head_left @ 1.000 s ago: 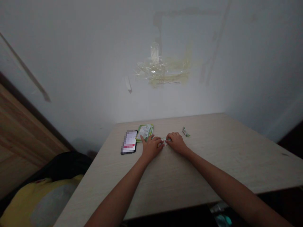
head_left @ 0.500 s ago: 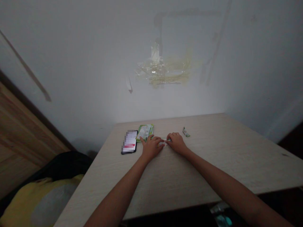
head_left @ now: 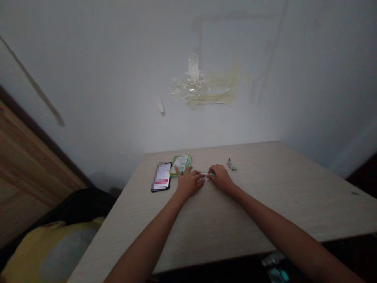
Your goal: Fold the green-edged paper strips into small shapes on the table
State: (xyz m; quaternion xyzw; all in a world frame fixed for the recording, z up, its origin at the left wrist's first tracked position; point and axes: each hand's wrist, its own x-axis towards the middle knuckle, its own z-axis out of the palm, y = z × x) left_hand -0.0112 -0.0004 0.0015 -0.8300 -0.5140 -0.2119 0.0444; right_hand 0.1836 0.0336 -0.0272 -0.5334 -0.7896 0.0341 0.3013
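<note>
A small, flat green-and-white piece of paper or wrapper [head_left: 205, 179] lies on the table between my hands, mostly covered by them. The thumb and index finger of my left hand [head_left: 190, 183] close on its left side, while the other fingers of that hand are spread. My right hand [head_left: 220, 177] pinches its right end with curled fingers. Just beyond my left hand is a green-and-white packet [head_left: 181, 163], whose near edge the outer fingertips overlap. What exactly the held piece is, I cannot make out.
A phone [head_left: 161, 177] with a lit screen lies left of the packet. A torn green-and-white scrap [head_left: 231, 165] sits right of my right hand. The pale wooden table [head_left: 265, 188] meets a wall [head_left: 118, 78] with tape remnants. A yellow-and-grey plush-like item [head_left: 53, 247] is at lower left.
The fingers of my right hand have shifted very slightly on the small piece. Otherwise the hands and objects stay where they were.
</note>
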